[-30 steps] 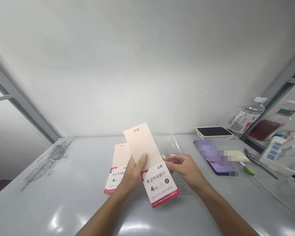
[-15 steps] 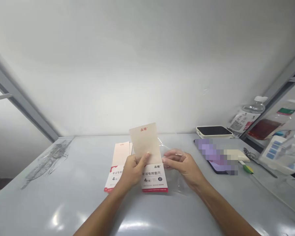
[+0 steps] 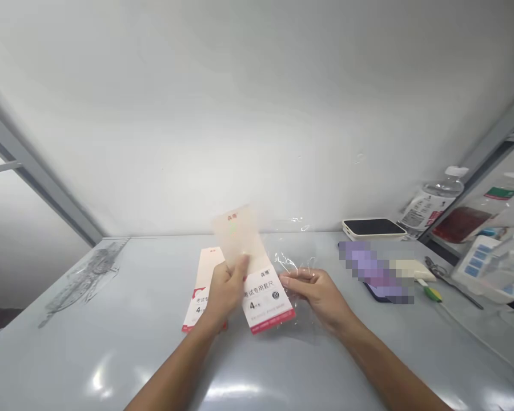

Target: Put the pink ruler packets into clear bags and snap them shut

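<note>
My left hand (image 3: 223,294) is closed on a long cardboard packaging card (image 3: 268,305), cream at the top and white with a red bottom edge. The card leans to the left above the table. To its right, my right hand (image 3: 321,297) pinches a clear plastic bag (image 3: 289,248), which shows mainly by its glints. Behind my left hand, similar printed cards (image 3: 208,265) lie on the table, partly covered by the hand. A pile of transparent rulers (image 3: 85,277) with dark markings rests at the far left.
On the right are a phone in a white case (image 3: 373,228), a purple, partly pixelated phone (image 3: 360,265) and a cable (image 3: 475,337). Bottles (image 3: 430,200) and a white plastic box (image 3: 482,262) stand near the right frame. A white wall (image 3: 257,142) closes off the back.
The card in my left hand has tilted and shifted left. The clear bag in my right hand has come up and spread out more visibly beside the card.
</note>
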`<state>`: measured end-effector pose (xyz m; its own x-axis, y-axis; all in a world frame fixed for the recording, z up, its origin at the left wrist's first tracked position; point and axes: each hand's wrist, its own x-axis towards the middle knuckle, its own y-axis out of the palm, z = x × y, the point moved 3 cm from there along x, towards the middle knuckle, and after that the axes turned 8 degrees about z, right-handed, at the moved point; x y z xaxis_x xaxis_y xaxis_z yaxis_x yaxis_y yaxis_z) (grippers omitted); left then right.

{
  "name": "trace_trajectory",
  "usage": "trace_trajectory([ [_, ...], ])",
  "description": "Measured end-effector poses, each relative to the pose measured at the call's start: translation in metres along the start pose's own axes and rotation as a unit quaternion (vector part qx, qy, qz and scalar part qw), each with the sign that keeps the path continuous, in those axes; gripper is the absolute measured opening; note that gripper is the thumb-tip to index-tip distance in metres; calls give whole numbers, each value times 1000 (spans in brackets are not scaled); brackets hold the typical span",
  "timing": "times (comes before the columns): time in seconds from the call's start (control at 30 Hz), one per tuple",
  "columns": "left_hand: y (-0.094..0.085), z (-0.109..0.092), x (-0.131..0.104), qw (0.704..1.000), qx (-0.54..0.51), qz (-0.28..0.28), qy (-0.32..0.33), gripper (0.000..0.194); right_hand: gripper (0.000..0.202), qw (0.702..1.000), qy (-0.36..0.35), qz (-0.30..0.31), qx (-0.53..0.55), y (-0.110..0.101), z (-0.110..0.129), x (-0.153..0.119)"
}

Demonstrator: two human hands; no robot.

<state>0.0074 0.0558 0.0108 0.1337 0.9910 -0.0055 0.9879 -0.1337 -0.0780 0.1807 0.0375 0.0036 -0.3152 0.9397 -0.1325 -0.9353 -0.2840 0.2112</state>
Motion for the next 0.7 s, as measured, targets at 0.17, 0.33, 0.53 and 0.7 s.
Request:
trace_trajectory([
  [0.17,-15,-4,0,988,27,-149,37,40,28,994,-10,-91,-67,-5,-3,0],
  [0.33,2,-7,-10,986,37,-136,91,31,29,986,-35,-129,-100,1,-5,0],
  [0.53,17,-6,-14,995,-39,-13,85,37,29,986,-46,-147,-64,4,-5,-2],
  [0.7,25,-4,-12,981,-142,126,36,44,31,982,-46,-170,-65,2,-5,-3],
])
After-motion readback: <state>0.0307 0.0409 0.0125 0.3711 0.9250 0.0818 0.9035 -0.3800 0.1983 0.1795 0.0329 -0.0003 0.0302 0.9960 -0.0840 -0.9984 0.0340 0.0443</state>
